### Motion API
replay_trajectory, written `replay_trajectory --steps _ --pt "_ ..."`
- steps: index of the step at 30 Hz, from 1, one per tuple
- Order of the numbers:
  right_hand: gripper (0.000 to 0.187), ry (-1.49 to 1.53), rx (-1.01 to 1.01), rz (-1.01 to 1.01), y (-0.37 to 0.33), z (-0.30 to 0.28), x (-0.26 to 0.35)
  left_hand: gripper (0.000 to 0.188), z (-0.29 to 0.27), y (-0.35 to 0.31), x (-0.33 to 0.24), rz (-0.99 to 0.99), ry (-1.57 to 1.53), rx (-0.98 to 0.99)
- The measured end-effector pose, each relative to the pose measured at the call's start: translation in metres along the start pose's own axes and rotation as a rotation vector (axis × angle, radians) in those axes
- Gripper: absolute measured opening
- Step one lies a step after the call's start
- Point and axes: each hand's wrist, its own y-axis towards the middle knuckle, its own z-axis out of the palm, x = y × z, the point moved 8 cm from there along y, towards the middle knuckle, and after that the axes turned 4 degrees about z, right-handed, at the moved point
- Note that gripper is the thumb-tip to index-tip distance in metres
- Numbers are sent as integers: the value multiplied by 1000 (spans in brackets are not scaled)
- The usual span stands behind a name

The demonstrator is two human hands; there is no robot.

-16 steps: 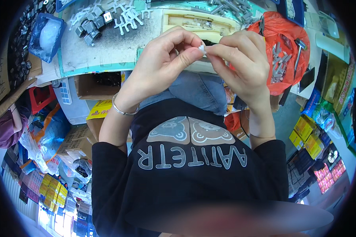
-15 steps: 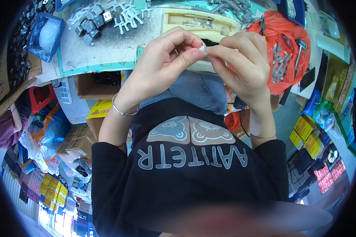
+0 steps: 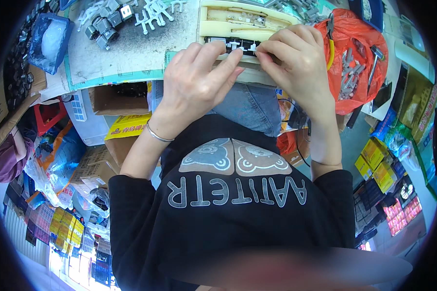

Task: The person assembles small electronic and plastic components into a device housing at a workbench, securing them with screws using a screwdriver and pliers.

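A narrow black assembly with white plastic parts lies in the cream fixture on the bench. My left hand is over its left end. The index fingertip rests at a white part in the middle, and the thumb is spread away from it on the near side. At the right end, my right hand has thumb and index finger pinched together on a small white plastic part, touching the assembly. Its other fingers are curled, and the part is mostly hidden by the fingertips.
Grey parts and dark grey blocks lie at the back left, near a blue bin. An orange-red bag of grey pieces stands right, with yellow-handled pliers and a hammer. Cardboard boxes sit below the bench.
Both hands have moved from holding a small white part between them down onto the black assembly. The left thumb and index finger have spread apart. The pliers by the bag have come into view.
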Motion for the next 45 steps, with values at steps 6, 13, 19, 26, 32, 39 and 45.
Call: replay_trajectory --steps 6,13,19,26,32,39,45 --pt "7 5 61 -8 4 7 1 31 5 -3 -5 23 66 -20" --pt "9 51 130 77 2 6 -8 28 5 -5 -8 66 99 -99" --pt "12 125 71 113 -2 6 -13 29 9 -9 -15 92 122 -110" --pt "10 31 109 50 4 10 -5 32 8 -8 -11 80 162 -119" --pt "9 -50 96 -158 16 7 11 36 9 -9 -9 53 137 -92" --pt "9 -124 220 -233 21 12 17 37 11 -9 -8 56 112 -87" --pt "16 69 152 -80 3 3 -4 35 10 -11 -14 95 100 -89"
